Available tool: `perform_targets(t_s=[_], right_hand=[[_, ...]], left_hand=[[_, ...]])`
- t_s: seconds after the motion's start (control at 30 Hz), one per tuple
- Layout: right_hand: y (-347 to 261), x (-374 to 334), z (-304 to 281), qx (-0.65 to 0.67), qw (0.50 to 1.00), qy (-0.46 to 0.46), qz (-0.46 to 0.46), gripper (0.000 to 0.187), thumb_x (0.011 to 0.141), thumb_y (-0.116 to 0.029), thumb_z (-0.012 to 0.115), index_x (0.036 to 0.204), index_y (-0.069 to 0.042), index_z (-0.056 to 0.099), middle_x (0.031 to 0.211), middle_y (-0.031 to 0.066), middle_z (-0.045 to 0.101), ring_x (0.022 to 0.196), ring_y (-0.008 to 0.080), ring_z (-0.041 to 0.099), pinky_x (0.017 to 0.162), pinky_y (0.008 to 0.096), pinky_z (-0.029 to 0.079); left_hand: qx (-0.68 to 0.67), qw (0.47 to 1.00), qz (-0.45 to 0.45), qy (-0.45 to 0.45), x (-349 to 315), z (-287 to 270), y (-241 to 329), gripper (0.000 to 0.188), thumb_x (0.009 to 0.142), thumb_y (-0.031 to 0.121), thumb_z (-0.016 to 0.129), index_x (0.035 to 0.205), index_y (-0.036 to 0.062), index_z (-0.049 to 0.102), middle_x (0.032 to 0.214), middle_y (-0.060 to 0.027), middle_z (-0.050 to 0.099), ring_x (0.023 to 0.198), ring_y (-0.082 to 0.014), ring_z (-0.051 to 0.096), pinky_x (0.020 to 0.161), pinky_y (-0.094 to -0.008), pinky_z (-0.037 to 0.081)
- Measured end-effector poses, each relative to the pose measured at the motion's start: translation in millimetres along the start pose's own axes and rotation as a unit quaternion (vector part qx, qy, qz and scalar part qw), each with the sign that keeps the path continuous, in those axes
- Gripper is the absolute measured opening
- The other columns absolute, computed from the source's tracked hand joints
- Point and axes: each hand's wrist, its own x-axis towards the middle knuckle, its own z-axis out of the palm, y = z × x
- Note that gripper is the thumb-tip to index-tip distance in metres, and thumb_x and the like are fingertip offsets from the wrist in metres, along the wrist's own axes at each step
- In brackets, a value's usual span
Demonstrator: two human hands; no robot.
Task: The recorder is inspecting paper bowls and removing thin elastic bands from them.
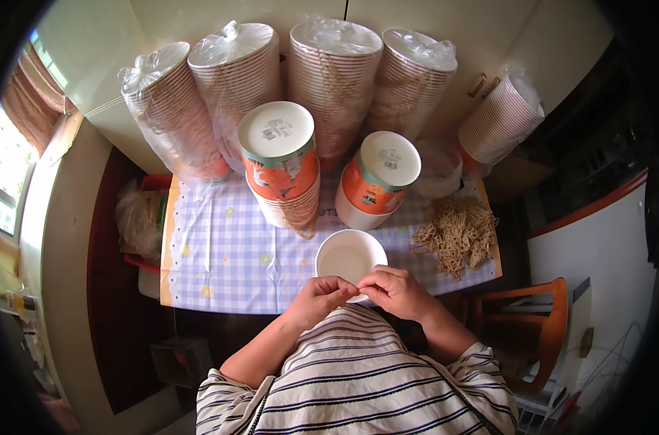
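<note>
A white open tub (347, 255) sits at the near edge of a blue-and-white checked tablecloth (235, 272). At the tub's near rim, a person's left hand (320, 296) and right hand (396, 291) meet, fingertips pinched together; anything between them is too small to tell. Beyond the tub are 2 upside-down stacks of orange-and-green tubs (281, 176); farther behind it, 5 stacks in clear plastic (334, 90). To the tub's right lies a tangle of beige cords (456, 235).
</note>
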Motion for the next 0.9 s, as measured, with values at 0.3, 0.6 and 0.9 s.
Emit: perform_targets(t_s=[0.3,0.6,0.9], right_hand=[[1,-4,12,-0.003,1.0,0.022,0.007,0.008,0.083,-0.001,0.061,0.089,-0.003,0.056,0.082,0.0104,0.057,0.072,0.0293,0.06,0.063,0.0359,0.049],[-1,-6,20,-0.03,0.999,0.023,0.005,0.012,0.08,-0.002,0.064,0.089,-0.005,0.058,0.083,0.0094,0.057,0.072,0.0293,0.061,0.062,0.0362,0.05],[2,-6,26,-0.073,0.997,0.027,-0.017,0.014,0.078,-0.003,0.067,0.088,-0.008,0.058,0.082,0.0061,0.056,0.069,0.027,0.062,0.058,0.0354,0.051]], left_hand=[[-0.055,0.996,-0.067,-0.017,-1,-16,-4,0.026,0.095,0.021,0.057,0.104,-0.0009,0.066,0.08,-0.0029,0.062,0.065,-0.0058,0.049,0.059,-0.0177,0.039],[0.047,0.999,0.003,-0.004,-5,-15,-9,0.022,0.093,0.02,0.061,0.097,-0.0004,0.066,0.082,-0.0016,0.064,0.071,-0.0043,0.053,0.061,-0.0191,0.042],[0.054,0.998,-0.026,0.004,-6,-19,-7,0.014,0.091,0.012,0.062,0.093,-0.0012,0.065,0.083,0.0,0.063,0.076,-0.0063,0.055,0.071,-0.0223,0.047]])
